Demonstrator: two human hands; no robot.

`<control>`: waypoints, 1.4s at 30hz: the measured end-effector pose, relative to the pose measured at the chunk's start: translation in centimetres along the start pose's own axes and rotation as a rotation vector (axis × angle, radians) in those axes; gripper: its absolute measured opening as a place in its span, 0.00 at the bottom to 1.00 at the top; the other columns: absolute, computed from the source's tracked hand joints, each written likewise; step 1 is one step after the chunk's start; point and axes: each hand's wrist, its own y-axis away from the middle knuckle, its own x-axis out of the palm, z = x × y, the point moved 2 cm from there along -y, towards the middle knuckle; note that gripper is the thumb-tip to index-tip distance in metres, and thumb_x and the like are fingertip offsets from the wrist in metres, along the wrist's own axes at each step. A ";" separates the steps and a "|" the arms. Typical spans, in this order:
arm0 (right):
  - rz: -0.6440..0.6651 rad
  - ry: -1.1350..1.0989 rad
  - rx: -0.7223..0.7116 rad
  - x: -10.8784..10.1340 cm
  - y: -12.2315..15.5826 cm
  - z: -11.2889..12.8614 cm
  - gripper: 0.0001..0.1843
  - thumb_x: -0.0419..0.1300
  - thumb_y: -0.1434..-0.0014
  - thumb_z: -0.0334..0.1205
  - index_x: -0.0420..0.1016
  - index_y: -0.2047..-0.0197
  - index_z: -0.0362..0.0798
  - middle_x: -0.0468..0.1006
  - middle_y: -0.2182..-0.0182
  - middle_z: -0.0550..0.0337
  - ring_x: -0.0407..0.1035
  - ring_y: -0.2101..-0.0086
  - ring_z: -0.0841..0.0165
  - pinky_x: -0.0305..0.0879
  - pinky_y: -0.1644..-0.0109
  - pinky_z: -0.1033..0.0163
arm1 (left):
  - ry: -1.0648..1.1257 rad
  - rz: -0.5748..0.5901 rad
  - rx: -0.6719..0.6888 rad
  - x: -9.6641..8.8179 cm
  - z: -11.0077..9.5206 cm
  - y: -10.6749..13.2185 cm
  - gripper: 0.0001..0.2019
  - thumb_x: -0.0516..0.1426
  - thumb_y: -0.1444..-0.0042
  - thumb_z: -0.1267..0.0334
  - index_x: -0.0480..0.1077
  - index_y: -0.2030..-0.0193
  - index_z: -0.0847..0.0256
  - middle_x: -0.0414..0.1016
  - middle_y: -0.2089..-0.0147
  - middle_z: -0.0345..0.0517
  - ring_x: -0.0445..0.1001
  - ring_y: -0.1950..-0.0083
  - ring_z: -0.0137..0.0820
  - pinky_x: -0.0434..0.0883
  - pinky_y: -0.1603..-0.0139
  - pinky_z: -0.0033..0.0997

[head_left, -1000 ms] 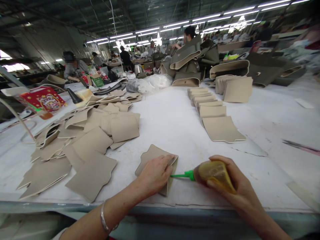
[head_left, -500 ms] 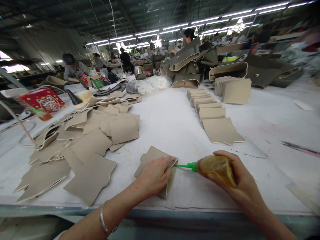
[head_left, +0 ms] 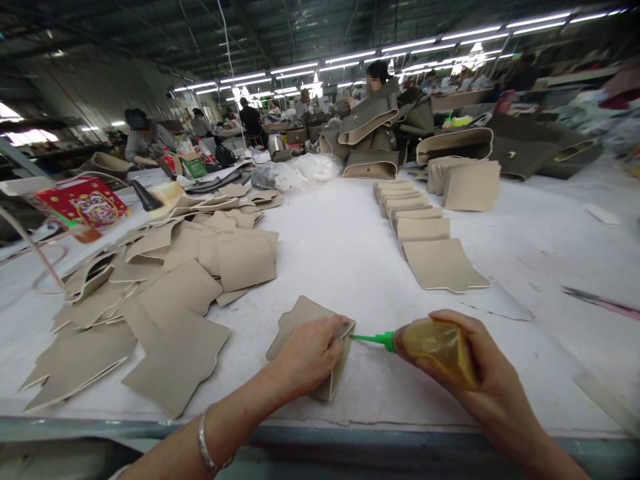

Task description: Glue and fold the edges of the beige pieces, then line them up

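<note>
My left hand (head_left: 313,350) lies over a folded beige leather piece (head_left: 295,321) near the table's front edge, its fingers closed on the piece's right corner. My right hand (head_left: 493,380) is wrapped round a squeeze bottle (head_left: 435,343) of amber liquid, probably glue, tipped on its side. Its thin green nozzle (head_left: 373,338) points left, the tip at the leather's edge beside my left fingertips. Whether liquid is coming out is too small to tell. Part of the leather is hidden under my left hand.
A loose heap of beige pieces (head_left: 170,293) spreads over the left. Overlapping folded pieces (head_left: 443,263) form a row at right, near scissors (head_left: 600,301). Behind are dark bags (head_left: 370,123), clear plastic (head_left: 300,170) and a red box (head_left: 85,200). Several people work farther back.
Both hands, the bottle and the leather piece stay almost where they were, nozzle tip still at the edge. The view has shifted very slightly.
</note>
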 end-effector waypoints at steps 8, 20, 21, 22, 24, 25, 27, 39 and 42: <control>-0.038 0.005 0.031 0.0 -0.3 -0.2 0.21 0.64 0.40 0.50 0.65 0.47 0.55 0.70 0.56 0.60 0.69 0.61 0.65 0.67 0.58 0.68 | 0.021 -0.005 -0.007 0.0 -0.2 0.1 0.22 0.47 0.42 0.69 0.68 0.41 0.57 0.76 0.48 0.46 0.74 0.48 0.39 0.67 0.45 0.36; -0.063 0.025 0.000 0.7 0.5 0.0 0.23 0.64 0.40 0.50 0.65 0.46 0.54 0.71 0.56 0.57 0.69 0.60 0.63 0.68 0.58 0.64 | 0.022 -0.007 -0.012 0.0 0.3 0.0 0.22 0.47 0.41 0.68 0.68 0.41 0.56 0.78 0.51 0.47 0.75 0.51 0.40 0.68 0.49 0.35; -0.044 0.012 0.018 0.6 0.5 0.1 0.22 0.64 0.40 0.51 0.65 0.46 0.54 0.71 0.57 0.58 0.70 0.62 0.63 0.68 0.60 0.65 | 0.022 -0.008 -0.010 0.0 0.3 0.0 0.22 0.47 0.41 0.67 0.68 0.42 0.56 0.78 0.51 0.47 0.75 0.51 0.40 0.68 0.49 0.35; -0.020 -0.009 0.038 0.6 0.5 0.1 0.21 0.64 0.40 0.51 0.65 0.47 0.54 0.72 0.58 0.58 0.70 0.63 0.64 0.68 0.62 0.65 | 0.020 -0.012 -0.009 0.1 0.4 0.0 0.22 0.47 0.41 0.67 0.68 0.42 0.56 0.78 0.50 0.47 0.75 0.50 0.40 0.68 0.49 0.35; 0.014 -0.057 0.075 0.6 0.1 0.1 0.21 0.64 0.40 0.51 0.66 0.48 0.54 0.72 0.60 0.60 0.70 0.65 0.65 0.69 0.63 0.66 | 0.017 -0.018 -0.006 0.1 0.4 -0.1 0.22 0.47 0.41 0.67 0.68 0.42 0.56 0.77 0.50 0.47 0.75 0.50 0.40 0.68 0.49 0.36; 0.013 -0.071 0.093 0.5 -0.1 0.1 0.21 0.64 0.40 0.51 0.66 0.48 0.54 0.71 0.60 0.60 0.70 0.65 0.65 0.69 0.63 0.65 | 0.017 -0.018 -0.006 0.1 0.4 -0.1 0.22 0.47 0.41 0.67 0.68 0.41 0.56 0.77 0.50 0.47 0.75 0.50 0.40 0.68 0.49 0.36; -0.030 -0.065 0.122 0.4 -0.5 -0.3 0.23 0.64 0.41 0.52 0.65 0.47 0.54 0.71 0.59 0.59 0.70 0.63 0.64 0.68 0.60 0.64 | 0.021 -0.012 -0.010 0.0 0.3 -0.1 0.22 0.47 0.41 0.67 0.67 0.41 0.56 0.77 0.50 0.47 0.75 0.51 0.40 0.68 0.50 0.36; 0.024 -0.873 0.723 0.4 1.6 -0.4 0.27 0.69 0.50 0.51 0.71 0.49 0.50 0.79 0.58 0.52 0.75 0.59 0.53 0.75 0.56 0.52 | 0.069 -0.029 -0.051 -0.1 0.5 0.4 0.19 0.49 0.39 0.62 0.69 0.43 0.56 0.77 0.65 0.41 0.74 0.61 0.36 0.66 0.59 0.30; -0.231 -1.064 0.945 -1.2 2.3 -1.8 0.25 0.71 0.56 0.48 0.77 0.54 0.49 0.78 0.52 0.49 0.76 0.58 0.53 0.77 0.60 0.55 | 0.066 -0.183 -0.091 -1.3 0.8 1.0 0.17 0.49 0.39 0.61 0.71 0.47 0.59 0.75 0.61 0.44 0.73 0.59 0.35 0.66 0.57 0.30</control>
